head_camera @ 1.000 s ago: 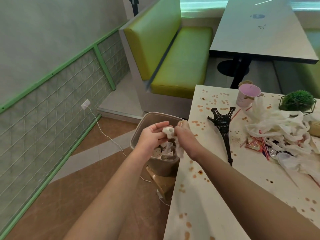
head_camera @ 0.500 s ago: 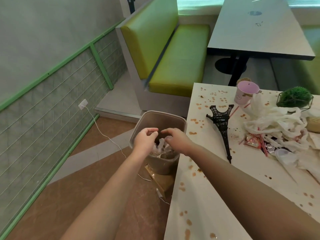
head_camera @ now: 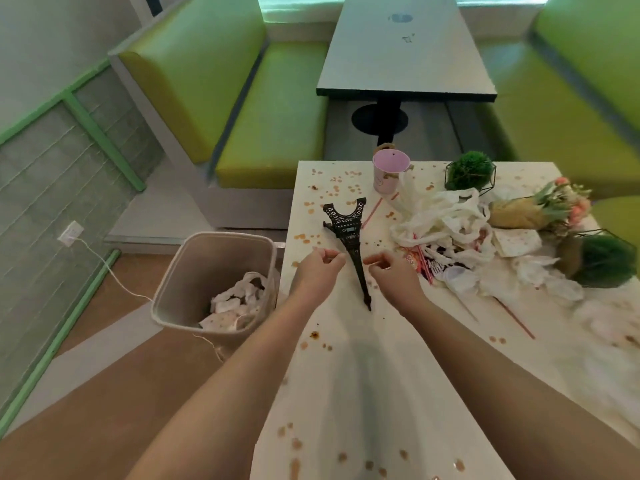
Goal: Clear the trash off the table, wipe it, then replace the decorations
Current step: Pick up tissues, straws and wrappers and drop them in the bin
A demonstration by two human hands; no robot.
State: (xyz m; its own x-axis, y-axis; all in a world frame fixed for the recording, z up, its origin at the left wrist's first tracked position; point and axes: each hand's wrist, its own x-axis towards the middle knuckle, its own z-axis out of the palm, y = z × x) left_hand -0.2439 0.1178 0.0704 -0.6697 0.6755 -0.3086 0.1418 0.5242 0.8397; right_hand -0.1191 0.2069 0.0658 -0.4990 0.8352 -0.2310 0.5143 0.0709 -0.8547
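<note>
Both arms reached out over the stained table (head_camera: 346, 375); the left hand (head_camera: 317, 271) and right hand (head_camera: 393, 277) hovered loosely curled, holding nothing, either side of the toppled tower model (head_camera: 348, 233); the trash pile (head_camera: 446, 233) lay just right.

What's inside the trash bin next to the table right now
The trash bin holds crumpled white tissues and stained paper napkins, heaped toward the side nearest the table. Whatever lies beneath that heap is covered.

Between the hands lies a black lattice metal tower model (head_camera: 349, 237) on a white rectangular table (head_camera: 363, 375) speckled with brown spots.
</note>
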